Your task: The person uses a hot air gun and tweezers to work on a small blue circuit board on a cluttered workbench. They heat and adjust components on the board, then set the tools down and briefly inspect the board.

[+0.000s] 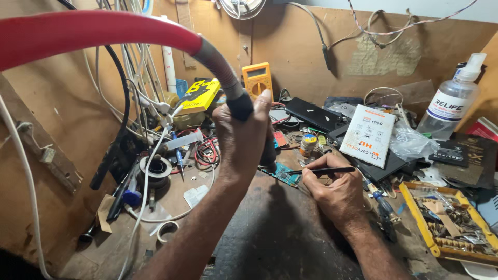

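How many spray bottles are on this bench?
1. The clear spray bottle stands at the far right against the back wall, beyond the yellow parts tray. More may be hidden in the clutter.

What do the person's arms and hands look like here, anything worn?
Both are bare: the left hand and right hand have no gloves, and no rings or watch show. The forearms are bare as far as the frame's bottom edge, with no sleeve in view. No wrist strap or cable is attached to either arm.

Brown board walls [62, 103], cluttered workbench [280, 238]
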